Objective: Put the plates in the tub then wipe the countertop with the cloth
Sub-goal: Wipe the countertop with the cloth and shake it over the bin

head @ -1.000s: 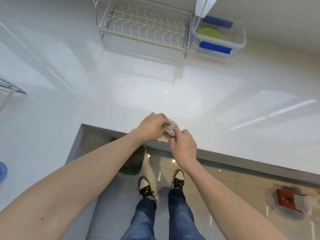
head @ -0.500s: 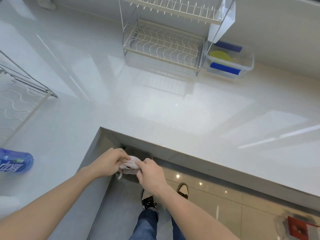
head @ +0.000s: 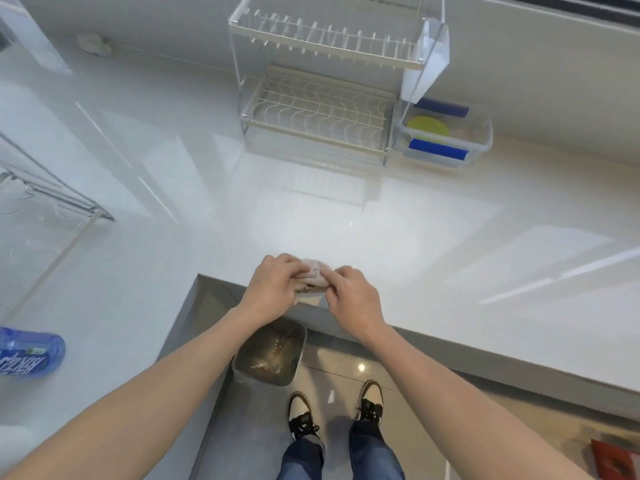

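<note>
Your left hand and right hand both grip the bunched cloth, now raised back over the worktop front edge; plates sit in the tub, so wiping can start.

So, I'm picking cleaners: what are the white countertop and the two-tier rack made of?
White countertop: probably polished stone or quartz, since its gloss mirrors the light streaks. Two-tier dish rack: apparently pale coated metal wire, given the thin, wavy rods.

The tub sits right of the rack at the bench back. A bin stands on the floor below my hands.
</note>
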